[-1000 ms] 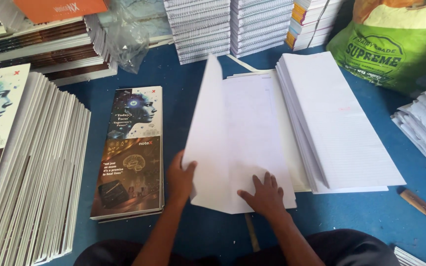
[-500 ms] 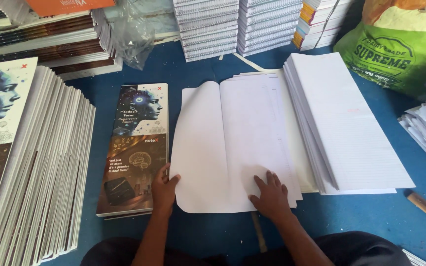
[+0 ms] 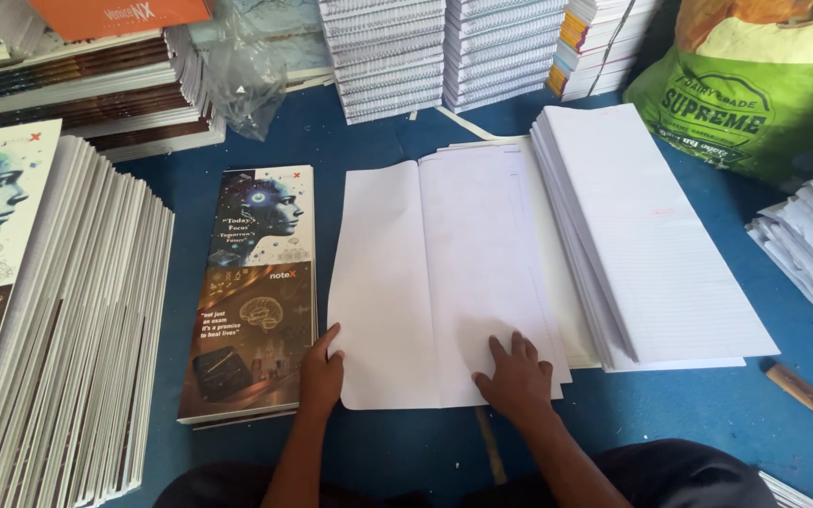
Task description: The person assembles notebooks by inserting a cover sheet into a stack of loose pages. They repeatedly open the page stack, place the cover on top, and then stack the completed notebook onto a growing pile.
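Pressing flat, the right hand (image 3: 518, 376) lay with fingers spread on the near end of a folded stack of white sheets (image 3: 444, 282), gripping nothing. The left hand (image 3: 320, 374) rested open at that stack's left edge, its fingers touching the paper and its heel beside a pile of printed covers (image 3: 251, 292). The sheets lay on the blue surface (image 3: 369, 141), between those covers and a taller pile of ruled paper (image 3: 651, 245). A green sack (image 3: 755, 103) stood beyond.
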